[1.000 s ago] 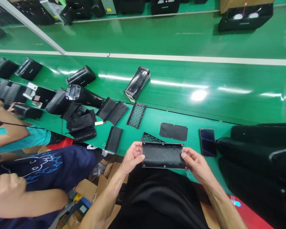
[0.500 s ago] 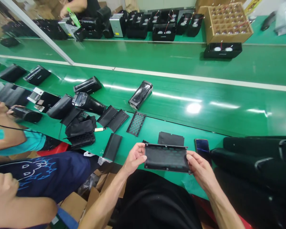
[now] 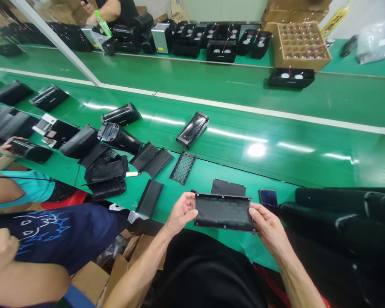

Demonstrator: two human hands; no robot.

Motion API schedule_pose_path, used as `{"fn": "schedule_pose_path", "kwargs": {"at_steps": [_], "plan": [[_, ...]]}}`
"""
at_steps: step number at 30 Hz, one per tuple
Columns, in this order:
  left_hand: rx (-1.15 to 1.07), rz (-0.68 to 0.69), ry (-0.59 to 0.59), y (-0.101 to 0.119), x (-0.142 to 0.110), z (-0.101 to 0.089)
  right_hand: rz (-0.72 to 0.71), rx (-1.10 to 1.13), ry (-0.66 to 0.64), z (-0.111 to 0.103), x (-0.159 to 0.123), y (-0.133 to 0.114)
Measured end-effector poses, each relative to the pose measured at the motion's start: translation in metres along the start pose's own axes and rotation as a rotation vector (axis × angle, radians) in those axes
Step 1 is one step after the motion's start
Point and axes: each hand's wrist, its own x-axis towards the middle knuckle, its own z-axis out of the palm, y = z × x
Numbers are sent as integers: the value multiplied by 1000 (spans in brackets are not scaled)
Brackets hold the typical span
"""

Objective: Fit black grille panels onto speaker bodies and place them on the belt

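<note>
A black speaker grille panel (image 3: 223, 212) with a slotted pattern showing faintly through dark mesh is held level above the bench edge. My left hand (image 3: 182, 212) pinches its left end between thumb and fingers. On the opposite end, my right hand (image 3: 266, 219) grips the right edge the same way. Just beyond the panel lies a flat black mesh sheet (image 3: 228, 187). A bare slotted grille frame (image 3: 182, 167) rests farther up to the left, and a black panel (image 3: 150, 197) lies left of my left hand.
A phone (image 3: 268, 198) lies right of the sheet, beside black bulky items (image 3: 330, 203). A black speaker (image 3: 192, 129) sits on the green conveyor (image 3: 244, 115). A pile of mesh and grilles (image 3: 105, 171) is at left, near co-workers. Across stands a divided carton (image 3: 300, 47).
The view has shifted slightly. Both hands keep hold of the grille panel, which stays almost in place. At left, a co-worker's arm has moved.
</note>
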Motion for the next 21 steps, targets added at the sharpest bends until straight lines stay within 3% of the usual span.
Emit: {"fn": "schedule_pose_path", "kwargs": {"at_steps": [15, 21], "plan": [[30, 23, 0, 0, 0, -3, 6, 26, 17, 3, 0, -1], [34, 61, -29, 7, -1, -2, 28, 143, 26, 9, 0, -6]]}}
